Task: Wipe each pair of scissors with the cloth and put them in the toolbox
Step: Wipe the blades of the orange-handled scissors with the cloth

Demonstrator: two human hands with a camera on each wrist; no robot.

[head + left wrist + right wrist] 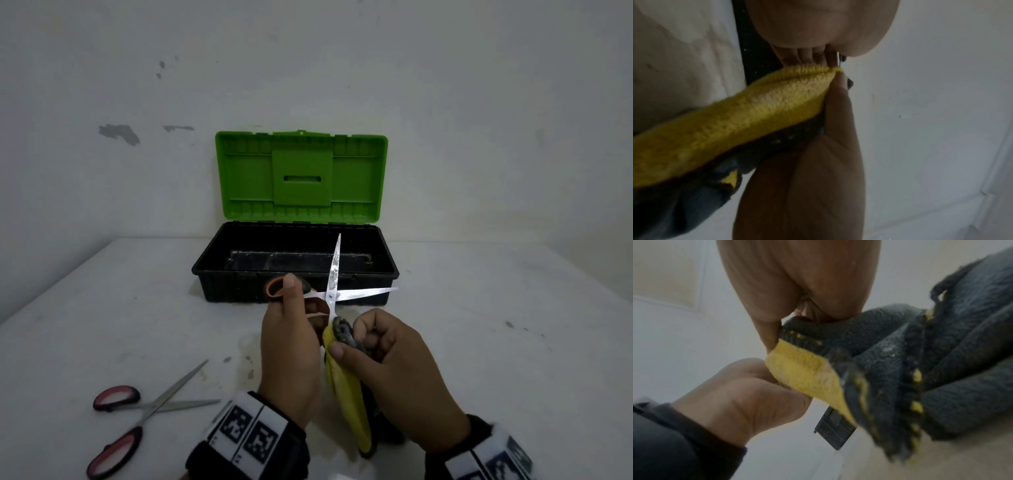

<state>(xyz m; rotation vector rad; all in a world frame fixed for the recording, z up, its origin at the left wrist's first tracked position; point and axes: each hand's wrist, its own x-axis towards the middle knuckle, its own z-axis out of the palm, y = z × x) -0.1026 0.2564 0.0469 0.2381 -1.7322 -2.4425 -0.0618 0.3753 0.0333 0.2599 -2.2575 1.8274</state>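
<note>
My left hand (293,308) grips the orange-handled scissors (334,270) by their handles, just in front of the toolbox (233,291). The two blades are spread wide, one pointing up and one pointing right. My right hand (352,339) pinches a bunched yellow and grey cloth (346,394) and holds it against the scissors just below the pivot. The rest of the cloth (756,113) hangs down between my hands. In the right wrist view the cloth (890,361) fills the right side. A second pair of scissors (147,411), with red and black handles, lies open on the table at the lower left.
The toolbox has a black base with nothing visible inside, and its green lid (301,178) stands open against the white wall. It sits at the back of the white table (496,342). A corner of the black box (834,426) shows in the right wrist view.
</note>
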